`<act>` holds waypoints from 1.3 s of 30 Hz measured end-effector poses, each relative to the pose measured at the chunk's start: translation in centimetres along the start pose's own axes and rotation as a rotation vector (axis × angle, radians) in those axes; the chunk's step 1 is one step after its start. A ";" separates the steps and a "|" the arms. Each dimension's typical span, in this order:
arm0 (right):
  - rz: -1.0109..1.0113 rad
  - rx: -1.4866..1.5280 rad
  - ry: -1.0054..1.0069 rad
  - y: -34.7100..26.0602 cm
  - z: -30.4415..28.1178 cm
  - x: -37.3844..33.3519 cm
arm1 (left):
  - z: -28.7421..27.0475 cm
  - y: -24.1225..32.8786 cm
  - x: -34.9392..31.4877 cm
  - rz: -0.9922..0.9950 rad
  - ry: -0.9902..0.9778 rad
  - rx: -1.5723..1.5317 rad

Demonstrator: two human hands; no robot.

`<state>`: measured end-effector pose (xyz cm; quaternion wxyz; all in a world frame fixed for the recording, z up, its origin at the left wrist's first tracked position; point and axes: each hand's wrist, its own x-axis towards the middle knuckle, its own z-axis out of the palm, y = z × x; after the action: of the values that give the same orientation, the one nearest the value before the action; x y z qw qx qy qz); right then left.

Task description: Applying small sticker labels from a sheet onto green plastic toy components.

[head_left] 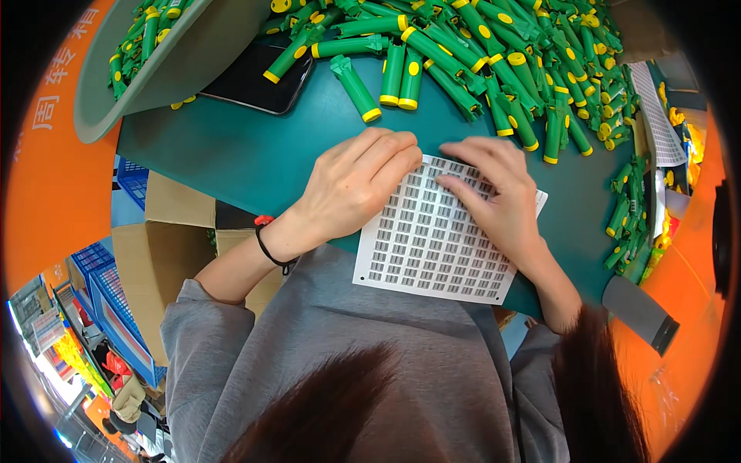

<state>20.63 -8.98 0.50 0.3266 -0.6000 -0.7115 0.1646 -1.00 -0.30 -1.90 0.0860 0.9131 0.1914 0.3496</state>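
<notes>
A white sheet of small printed labels (pixel 432 287) lies tilted over the near edge of the table, its lower part in front of my grey top. My left hand (pixel 359 181) is closed at the sheet's upper left corner, with the fingertips curled and partly hidden. Over the upper right part of the sheet, my right hand (pixel 498 193) has its thumb and fingers apart, slightly blurred; nothing shows between them. Just beyond my hands lies a green plastic tube with a yellow end (pixel 356 91), part of a big pile of green tubes (pixel 494 46).
A grey-green basin (pixel 100 92) holding more green tubes stands at the far left, beside a black tablet-like slab (pixel 262 81). An open cardboard box (pixel 135 270) and blue crates (pixel 116 297) sit at left below the table. A grey cylinder (pixel 637 312) lies at right.
</notes>
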 end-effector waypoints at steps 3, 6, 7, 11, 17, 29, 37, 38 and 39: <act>0.093 -0.259 0.252 0.7 -2.7 0.4 | -0.2 0.1 0.5 -0.057 -0.006 -0.061; 0.202 -0.474 0.228 2.5 -4.9 -0.2 | -0.3 0.4 0.8 -0.128 -0.006 -0.130; 0.203 -0.489 0.198 3.2 -4.9 -0.6 | -0.2 0.5 1.0 -0.162 0.004 -0.163; 0.182 -0.448 0.206 3.9 -4.8 -0.9 | -0.4 0.2 1.0 -0.203 -0.057 -0.194; 0.257 0.591 0.236 0.4 -3.9 -3.6 | -2.8 0.6 3.2 -0.638 -0.083 -0.757; 0.208 0.911 0.189 -0.1 -1.8 -4.8 | -3.3 4.0 7.8 -0.535 -0.396 -0.771; 0.168 0.822 0.204 -0.2 -2.0 -4.7 | -3.1 4.3 8.2 -0.525 -0.435 -0.717; 0.169 0.824 0.204 -0.2 -2.0 -4.7 | -3.1 4.3 8.2 -0.518 -0.428 -0.715; 0.170 0.823 0.200 -0.1 -2.0 -4.7 | -3.1 4.3 8.3 -0.519 -0.429 -0.715</act>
<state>22.15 -13.85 0.79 0.5914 -0.4892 -0.4993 0.4021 3.77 -0.76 6.67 0.5158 0.8001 0.2587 0.1642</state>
